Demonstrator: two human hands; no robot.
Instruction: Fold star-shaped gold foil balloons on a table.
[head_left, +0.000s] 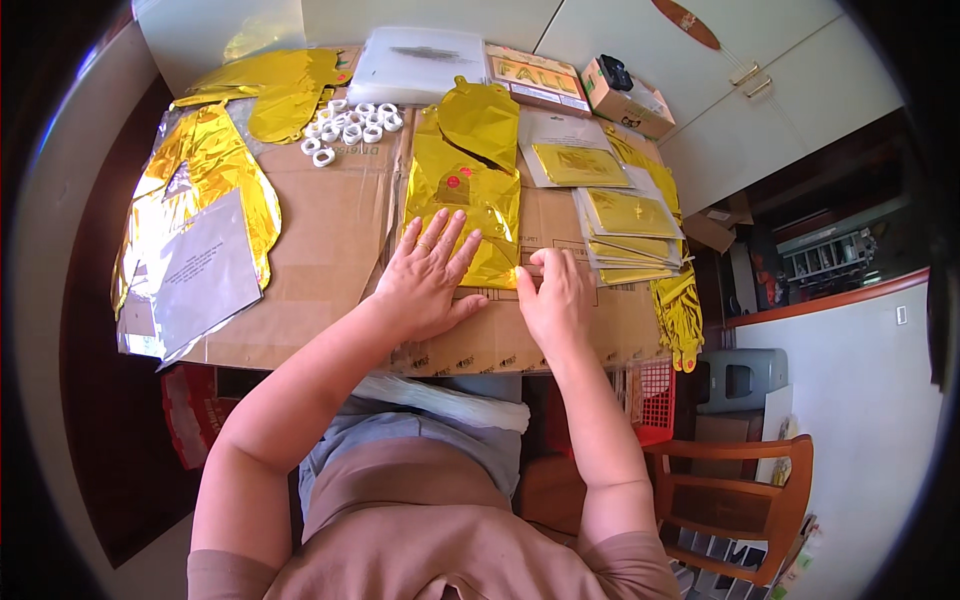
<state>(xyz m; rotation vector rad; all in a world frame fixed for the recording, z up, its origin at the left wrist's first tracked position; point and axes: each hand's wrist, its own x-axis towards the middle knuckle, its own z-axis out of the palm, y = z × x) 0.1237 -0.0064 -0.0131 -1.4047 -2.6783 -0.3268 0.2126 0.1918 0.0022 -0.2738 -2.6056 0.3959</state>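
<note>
A flat gold foil balloon (467, 170) lies on the brown cardboard sheet (330, 240) covering the table. My left hand (428, 275) rests flat on the balloon's near end with fingers spread. My right hand (553, 298) has its fingers curled at the balloon's near right corner, pinching or pressing the foil edge. A stack of clear packets with gold foil inside (630, 235) sits just right of my right hand.
More gold foil balloons (205, 170) and a grey sheet (205, 275) lie at the left. Several white tape rolls (350, 125), a clear plastic bag stack (415, 65), a printed pack (535, 75) and a small cardboard box (625, 95) line the back. A wooden chair (730, 500) stands at lower right.
</note>
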